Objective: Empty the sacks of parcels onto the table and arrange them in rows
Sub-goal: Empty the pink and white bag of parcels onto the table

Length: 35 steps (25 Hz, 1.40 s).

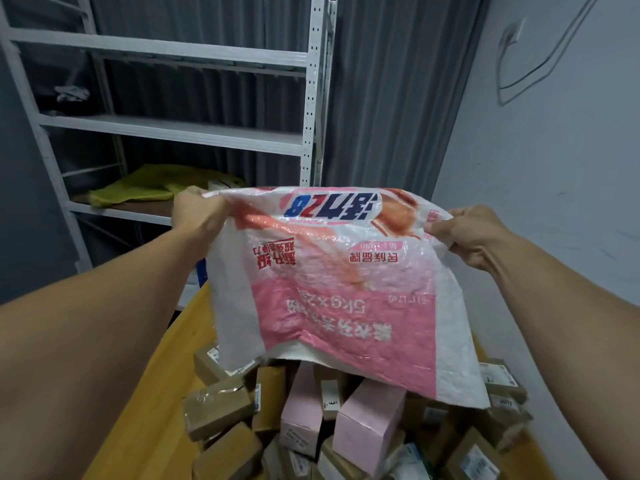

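item: woven plastic sack (332, 282), white and pink, with red and blue print that reads upside down. held up above the table (173, 358), bottom edge uppermost, open mouth hanging down. surface slack and crinkled.

left hand (197, 213): fingers curled round the sack's upper left corner.
right hand (474, 233): thumb and fingers pinching the upper right corner. both arms stretched forward.

parcels (346, 445): loose heap on the yellow wooden table, right under the sack's mouth, unsorted and tilted every way.
- brown cardboard parcels (218, 410), taped, some with white labels.
- pink boxes (370, 420), two, near the middle, tops just below the sack's mouth.
- far part of the heap hidden behind the sack.

surroundings:
- white metal shelving rack (173, 133), behind left.
- yellow-green cloth (145, 185), lying on a lower shelf, partly behind the left hand.
- grey curtain (381, 98), behind the rack.
- white wall (554, 185), right, with a cable (516, 81) looping down it.
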Each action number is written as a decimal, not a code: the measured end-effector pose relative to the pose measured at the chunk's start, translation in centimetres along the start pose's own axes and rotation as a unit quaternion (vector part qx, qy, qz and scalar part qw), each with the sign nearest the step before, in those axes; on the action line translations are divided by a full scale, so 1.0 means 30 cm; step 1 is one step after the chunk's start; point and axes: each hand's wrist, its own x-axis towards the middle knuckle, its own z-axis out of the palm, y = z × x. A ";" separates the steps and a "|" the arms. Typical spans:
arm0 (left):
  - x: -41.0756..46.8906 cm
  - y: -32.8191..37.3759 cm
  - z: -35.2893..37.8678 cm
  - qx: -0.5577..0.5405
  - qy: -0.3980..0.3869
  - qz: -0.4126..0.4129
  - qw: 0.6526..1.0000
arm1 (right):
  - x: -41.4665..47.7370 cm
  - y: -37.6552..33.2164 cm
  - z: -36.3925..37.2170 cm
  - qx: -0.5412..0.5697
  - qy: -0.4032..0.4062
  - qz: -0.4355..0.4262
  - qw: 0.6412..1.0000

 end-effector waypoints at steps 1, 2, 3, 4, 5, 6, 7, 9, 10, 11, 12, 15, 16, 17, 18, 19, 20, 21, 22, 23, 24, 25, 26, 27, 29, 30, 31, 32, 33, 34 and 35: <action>-0.003 0.001 0.000 -0.031 0.013 -0.013 0.999 | 0.007 0.004 0.005 -0.012 0.012 -0.010 1.000; -0.003 0.000 0.004 -0.060 0.022 -0.030 0.997 | 0.010 0.005 0.007 -0.021 0.020 -0.023 0.999; -0.005 0.001 0.006 -0.081 0.025 -0.046 0.995 | 0.009 0.002 0.008 -0.025 0.025 -0.036 0.999; -0.003 -0.005 0.013 -0.091 0.024 -0.055 0.994 | 0.007 0.000 0.009 -0.018 0.023 -0.042 0.999; -0.012 -0.006 0.020 -0.092 0.021 -0.059 0.994 | 0.010 0.001 0.010 -0.004 0.017 -0.043 0.999; -0.018 -0.014 0.029 -0.083 0.022 -0.058 0.995 | 0.017 0.006 0.013 0.010 0.008 -0.039 0.999; -0.022 -0.021 0.037 -0.064 0.023 -0.051 0.996 | 0.022 0.011 0.018 0.024 0.001 -0.037 0.999; -0.030 -0.021 0.047 -0.044 0.017 -0.031 0.998 | 0.038 0.017 0.024 0.029 0.022 -0.050 0.998; -0.036 -0.011 0.042 -0.045 0.007 -0.023 0.999 | 0.047 0.017 0.022 0.019 0.043 -0.056 0.997; -0.051 0.008 0.035 -0.051 -0.008 -0.015 0.999 | 0.053 0.009 0.015 0.005 0.064 -0.067 0.996; -0.063 0.022 0.029 -0.066 -0.032 -0.010 0.997 | 0.060 0.002 0.004 -0.013 0.088 -0.073 0.993; -0.133 0.053 0.015 -0.119 -0.184 -0.027 0.975 | 0.104 -0.005 -0.043 -0.045 0.130 -0.066 0.988; -0.164 0.054 0.013 -0.119 -0.248 -0.056 0.960 | 0.117 -0.001 -0.051 -0.045 0.132 -0.053 0.989; -0.186 0.044 0.015 -0.110 -0.299 -0.080 0.945 | 0.118 -0.002 -0.057 -0.046 0.127 -0.043 0.990; -0.212 0.030 0.022 -0.106 -0.338 -0.095 0.930 | 0.121 -0.001 -0.057 -0.047 0.119 -0.035 0.991; -0.222 0.012 0.033 -0.110 -0.357 -0.106 0.922 | 0.122 0.000 -0.055 -0.047 0.109 -0.029 0.992; -0.228 -0.001 0.043 -0.117 -0.360 -0.116 0.918 | 0.132 0.007 -0.058 -0.048 0.103 -0.023 0.993; -0.235 -0.006 0.056 -0.123 -0.356 -0.126 0.918 | 0.140 0.016 -0.062 -0.032 0.105 -0.017 0.994; -0.238 -0.011 0.066 -0.122 -0.343 -0.137 0.921 | 0.152 0.033 -0.069 -0.030 0.112 -0.018 0.993; -0.243 -0.011 0.077 -0.114 -0.328 -0.147 0.926 | 0.150 0.049 -0.076 -0.025 0.116 -0.021 0.993; -0.247 -0.012 0.086 -0.102 -0.308 -0.156 0.933 | 0.154 0.070 -0.086 -0.006 0.125 -0.021 0.992; -0.243 -0.017 0.088 -0.088 -0.286 -0.163 0.940 | 0.143 0.084 -0.087 0.017 0.133 -0.017 0.991; -0.242 -0.020 0.086 -0.078 -0.267 -0.169 0.945 | 0.124 0.092 -0.086 0.031 0.138 -0.013 0.990; -0.242 -0.019 0.085 -0.074 -0.252 -0.176 0.949 | 0.114 0.098 -0.087 0.040 0.142 -0.015 0.989; -0.249 -0.019 0.086 -0.067 -0.219 -0.187 0.955 | 0.117 0.119 -0.098 0.026 0.167 -0.045 0.985; -0.252 -0.015 0.089 -0.067 -0.205 -0.191 0.958 | 0.125 0.126 -0.107 0.004 0.180 -0.054 0.982; -0.255 -0.011 0.098 -0.061 -0.188 -0.189 0.962 | 0.132 0.133 -0.118 -0.019 0.193 -0.060 0.979; -0.261 -0.004 0.108 -0.058 -0.167 -0.180 0.968 | 0.134 0.140 -0.130 -0.043 0.202 -0.065 0.976; -0.265 0.002 0.118 -0.046 -0.141 -0.166 0.975 | 0.130 0.144 -0.137 -0.060 0.205 -0.068 0.975; -0.263 0.006 0.124 -0.034 -0.111 -0.148 0.982 | 0.123 0.148 -0.142 -0.070 0.206 -0.070 0.974; -0.263 0.014 0.127 -0.019 -0.083 -0.131 0.988 | 0.121 0.155 -0.143 -0.083 0.209 -0.072 0.972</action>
